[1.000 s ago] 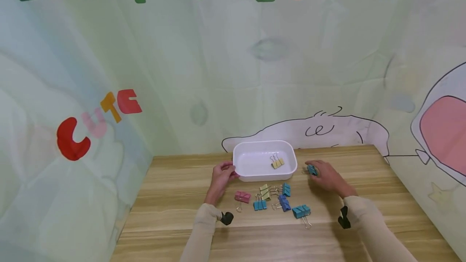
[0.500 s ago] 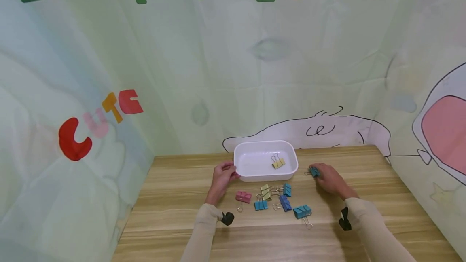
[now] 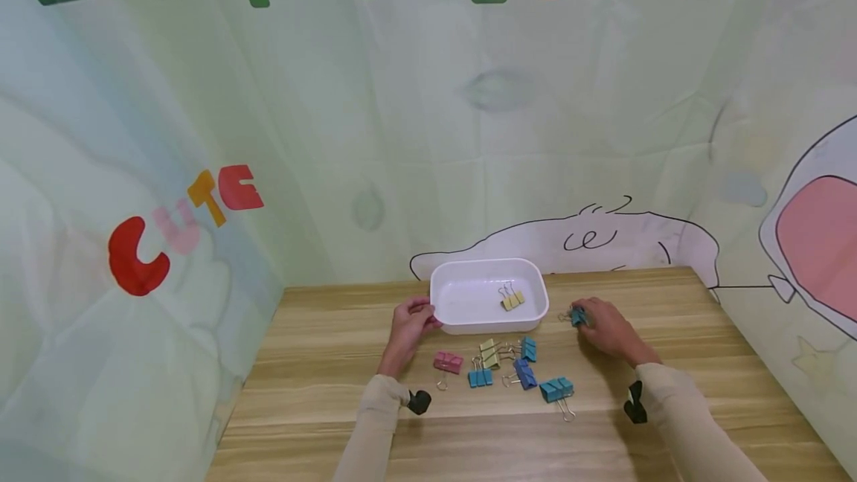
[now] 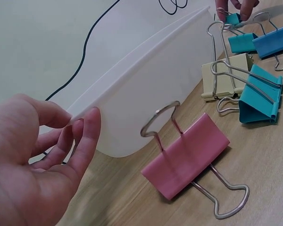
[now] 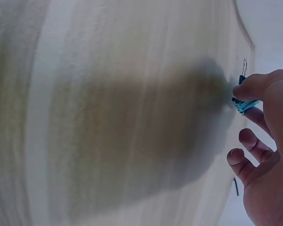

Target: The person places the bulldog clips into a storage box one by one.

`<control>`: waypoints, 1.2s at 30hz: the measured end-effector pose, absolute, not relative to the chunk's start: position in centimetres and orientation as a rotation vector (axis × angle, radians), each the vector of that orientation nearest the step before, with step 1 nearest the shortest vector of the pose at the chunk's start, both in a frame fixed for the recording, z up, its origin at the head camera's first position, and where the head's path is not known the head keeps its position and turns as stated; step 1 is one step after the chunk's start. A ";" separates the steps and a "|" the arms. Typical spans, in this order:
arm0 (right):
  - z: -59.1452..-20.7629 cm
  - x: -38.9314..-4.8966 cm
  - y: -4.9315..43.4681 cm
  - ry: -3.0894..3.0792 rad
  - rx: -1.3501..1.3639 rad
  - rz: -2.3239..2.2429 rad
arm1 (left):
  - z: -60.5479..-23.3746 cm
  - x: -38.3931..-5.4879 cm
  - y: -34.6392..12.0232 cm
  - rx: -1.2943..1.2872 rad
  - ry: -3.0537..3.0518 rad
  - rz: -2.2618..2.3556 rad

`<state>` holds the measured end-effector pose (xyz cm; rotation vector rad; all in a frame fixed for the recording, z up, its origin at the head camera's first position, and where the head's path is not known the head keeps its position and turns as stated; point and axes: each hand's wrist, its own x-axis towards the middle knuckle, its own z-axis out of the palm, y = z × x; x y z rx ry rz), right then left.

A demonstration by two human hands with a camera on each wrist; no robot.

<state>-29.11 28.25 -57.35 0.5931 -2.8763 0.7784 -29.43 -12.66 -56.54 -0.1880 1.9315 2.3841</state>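
At far left, beyond the left hand's outer side, coloured letters spelling CUTE [image 3: 184,233] marked the backdrop [image 3: 335,132]. The left hand [image 3: 407,327] pinched the near left corner of a white tray [image 3: 489,328], thumb over the rim and fingers below it. The tray stood on the wooden counter [image 3: 315,370], stretching away to that hand's right, with a yellow clip [image 3: 512,300] lying inside its far half. Nearer the person than the left hand and just to its right lay a pink clip [image 3: 448,362]; next along came a turquoise clip [image 3: 480,378] close by a pale yellow clip [image 3: 489,354]. Farther from the left hand, between both hands, lay a deep blue clip [image 3: 525,375] and, just behind it, a small blue-green clip [image 3: 529,349]. A larger teal clip [image 3: 556,390] sat nearer the person than the right hand and to its left. The right hand [image 3: 608,329] pinched a dark teal clip [image 3: 579,316] between thumb and forefinger, two other fingers loosely bent and apart from it, just right of the tray; whether that clip touched the counter could not be told.
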 end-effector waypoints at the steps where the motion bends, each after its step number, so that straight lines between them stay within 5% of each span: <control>1: -57.2 -29.1 28.2 -2.874 0.586 0.786 | -56.5 -29.4 -12.7 -0.182 1.930 2.380; 14: -54.4 -30.8 27.7 -2.790 0.631 0.731 | -53.4 -27.7 -12.6 -0.150 1.935 2.357; 36: -49.6 -32.0 22.0 -2.835 0.716 0.600 | -55.5 -28.9 -12.6 -0.176 1.905 2.364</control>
